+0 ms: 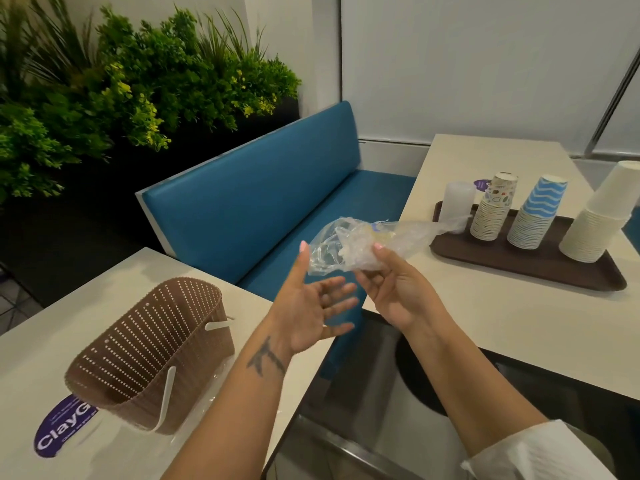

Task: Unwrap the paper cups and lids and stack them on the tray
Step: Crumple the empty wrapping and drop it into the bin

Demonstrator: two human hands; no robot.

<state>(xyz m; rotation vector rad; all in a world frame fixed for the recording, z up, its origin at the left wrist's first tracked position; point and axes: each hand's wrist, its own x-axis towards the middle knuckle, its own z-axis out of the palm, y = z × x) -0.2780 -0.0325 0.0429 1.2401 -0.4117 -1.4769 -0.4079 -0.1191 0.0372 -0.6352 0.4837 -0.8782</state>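
Observation:
My right hand [394, 289] pinches a crumpled clear plastic wrapper [349, 245] in the air between the two tables. Just left of it my left hand [311, 306] is held palm up, fingers spread, its thumb tip near the wrapper's edge. On the right table a brown tray [540, 265] carries a stack of white lids [459, 199], a patterned cup stack [495, 209], a blue wavy cup stack [536, 213] and a plain white cup stack [602, 216], all upside down.
A brown perforated basket [152, 355] lies on its side on the left table [52, 358], with clear plastic under it. A blue bench [263, 188] runs behind both tables. Green plants [104, 81] fill the back left. A gap separates the tables.

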